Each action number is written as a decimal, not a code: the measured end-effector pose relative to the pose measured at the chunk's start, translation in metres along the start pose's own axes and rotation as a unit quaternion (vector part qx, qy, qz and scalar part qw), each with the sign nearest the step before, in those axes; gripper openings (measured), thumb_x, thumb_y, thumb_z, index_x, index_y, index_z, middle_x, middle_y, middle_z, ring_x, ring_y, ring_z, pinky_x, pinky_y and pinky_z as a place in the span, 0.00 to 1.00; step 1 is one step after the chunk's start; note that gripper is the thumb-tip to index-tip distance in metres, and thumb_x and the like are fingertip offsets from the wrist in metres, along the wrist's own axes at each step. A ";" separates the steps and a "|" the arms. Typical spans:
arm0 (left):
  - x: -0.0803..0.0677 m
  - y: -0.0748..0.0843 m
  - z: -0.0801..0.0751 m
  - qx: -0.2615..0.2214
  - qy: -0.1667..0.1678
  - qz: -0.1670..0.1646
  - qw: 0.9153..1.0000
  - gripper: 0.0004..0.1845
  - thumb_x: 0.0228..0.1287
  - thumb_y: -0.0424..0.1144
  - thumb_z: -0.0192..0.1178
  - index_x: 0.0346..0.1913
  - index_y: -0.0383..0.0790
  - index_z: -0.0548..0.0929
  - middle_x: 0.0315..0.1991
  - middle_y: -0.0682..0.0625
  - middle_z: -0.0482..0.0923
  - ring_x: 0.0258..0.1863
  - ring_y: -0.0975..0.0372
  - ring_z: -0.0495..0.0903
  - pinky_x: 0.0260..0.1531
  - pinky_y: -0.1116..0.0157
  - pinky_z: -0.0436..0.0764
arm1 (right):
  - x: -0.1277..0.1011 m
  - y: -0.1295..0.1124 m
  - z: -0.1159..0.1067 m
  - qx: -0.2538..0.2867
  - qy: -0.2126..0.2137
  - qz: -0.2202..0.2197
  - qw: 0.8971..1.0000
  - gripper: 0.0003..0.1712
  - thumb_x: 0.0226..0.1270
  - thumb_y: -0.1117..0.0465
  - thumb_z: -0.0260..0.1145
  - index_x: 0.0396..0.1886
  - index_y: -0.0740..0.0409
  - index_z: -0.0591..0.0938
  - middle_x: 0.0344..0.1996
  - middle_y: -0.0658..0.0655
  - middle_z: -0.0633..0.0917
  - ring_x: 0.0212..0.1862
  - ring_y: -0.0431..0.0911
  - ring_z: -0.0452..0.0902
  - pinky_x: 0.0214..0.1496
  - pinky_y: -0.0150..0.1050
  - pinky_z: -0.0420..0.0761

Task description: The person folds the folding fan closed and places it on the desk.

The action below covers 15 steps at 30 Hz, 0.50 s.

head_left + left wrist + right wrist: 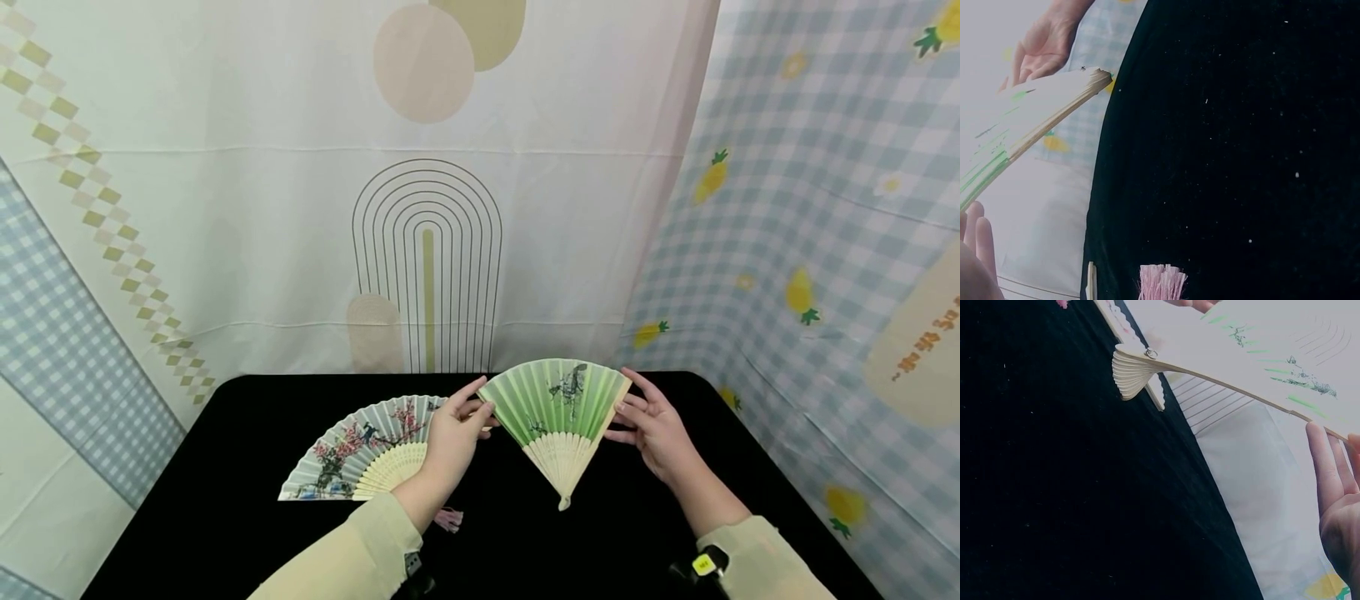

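Observation:
In the head view a green folding fan (551,400) is spread wide above the table, its pale ribs meeting at a pivot at the bottom. My left hand (452,433) holds its upper left edge between thumb and fingers. The opposite edge is held by my right hand (657,429), with fingertips along the outer rib. From the side, the right wrist view shows the fan's stacked rib ends (1132,372) and my right hand (1341,506) at its edge. A second folding fan (360,450), white with pink blossoms, lies spread on the table, partly hidden by my left hand and forearm.
A black cloth covers the table (525,550). The blossom fan's pink tassel (449,520) lies by my left forearm. Behind the table hangs a pale patterned curtain (285,250), and a blue checked one (750,208) stands along the right side.

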<state>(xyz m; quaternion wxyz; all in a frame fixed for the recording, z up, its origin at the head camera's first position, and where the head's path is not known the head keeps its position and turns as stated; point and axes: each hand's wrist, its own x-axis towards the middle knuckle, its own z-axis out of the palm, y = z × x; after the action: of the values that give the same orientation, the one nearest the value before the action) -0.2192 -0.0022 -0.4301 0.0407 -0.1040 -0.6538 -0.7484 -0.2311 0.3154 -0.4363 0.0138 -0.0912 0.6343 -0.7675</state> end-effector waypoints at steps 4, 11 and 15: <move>0.000 -0.001 -0.001 -0.001 -0.006 -0.005 1.000 0.25 0.70 0.30 0.60 0.69 0.41 0.73 0.43 0.36 0.85 0.43 0.35 0.82 0.40 0.47 0.85 | 0.000 0.001 0.001 0.005 -0.002 0.002 1.000 0.41 0.76 0.69 0.57 0.81 0.52 0.49 0.48 0.49 0.86 0.44 0.46 0.86 0.42 0.46 0.86; 0.001 -0.002 -0.001 -0.008 -0.015 -0.011 1.000 0.25 0.71 0.30 0.59 0.70 0.43 0.73 0.43 0.38 0.85 0.44 0.36 0.82 0.42 0.45 0.84 | -0.001 0.001 0.001 0.008 -0.008 0.002 1.000 0.41 0.76 0.69 0.57 0.81 0.53 0.49 0.49 0.49 0.86 0.43 0.46 0.87 0.42 0.45 0.86; 0.002 -0.001 -0.002 -0.011 -0.020 -0.013 1.000 0.25 0.71 0.30 0.59 0.70 0.44 0.73 0.43 0.38 0.85 0.44 0.36 0.82 0.43 0.43 0.83 | -0.001 0.002 0.001 0.010 -0.010 0.001 1.000 0.41 0.76 0.69 0.57 0.80 0.53 0.50 0.49 0.49 0.86 0.43 0.46 0.87 0.42 0.45 0.86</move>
<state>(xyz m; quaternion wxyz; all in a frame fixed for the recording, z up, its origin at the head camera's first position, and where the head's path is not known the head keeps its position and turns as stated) -0.2212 -0.0034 -0.4312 0.0170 -0.1105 -0.6474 -0.7539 -0.2300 0.3139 -0.4381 0.0219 -0.0979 0.6268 -0.7727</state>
